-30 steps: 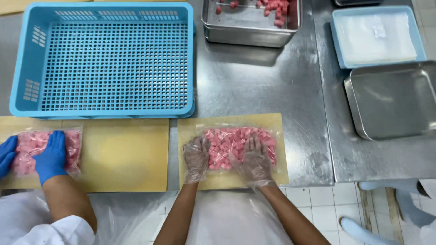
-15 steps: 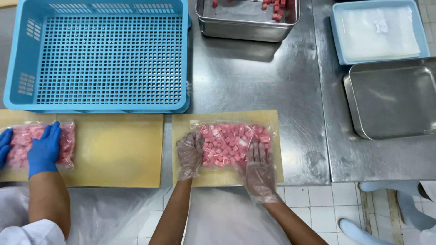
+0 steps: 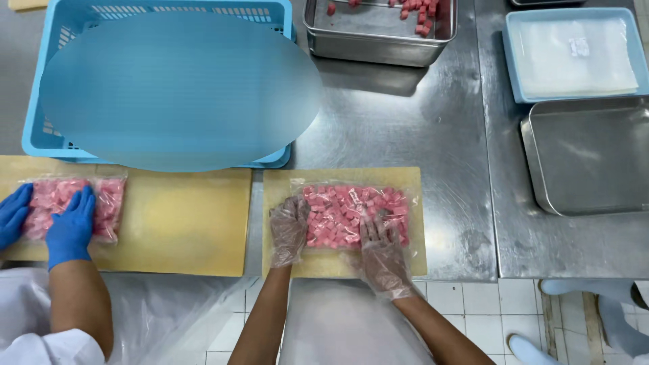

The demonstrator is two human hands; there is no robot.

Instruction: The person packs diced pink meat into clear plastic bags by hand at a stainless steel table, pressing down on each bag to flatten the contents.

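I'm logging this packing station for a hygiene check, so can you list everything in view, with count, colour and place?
Bag of meat cubes: 1, clear with pink cubes, on the right board.
Second bag: 1, clear with pink cubes, left board, under a co-worker's hands.
Cutting boards: 2, yellow, side by side at the table's near edge.
Crate: 1, blue, behind the left board, partly blurred.
Steel pan: 1, top centre, a few pink cubes inside.
Blue tray: 1, top right, holding clear bags.
Steel tray: 1, empty, right.
Table: 1, steel.
Co-worker's hands: 2, blue gloves, far left.
Left hand: clear glove, on the bag's left end.
Right hand: clear glove, on the bag's lower right.
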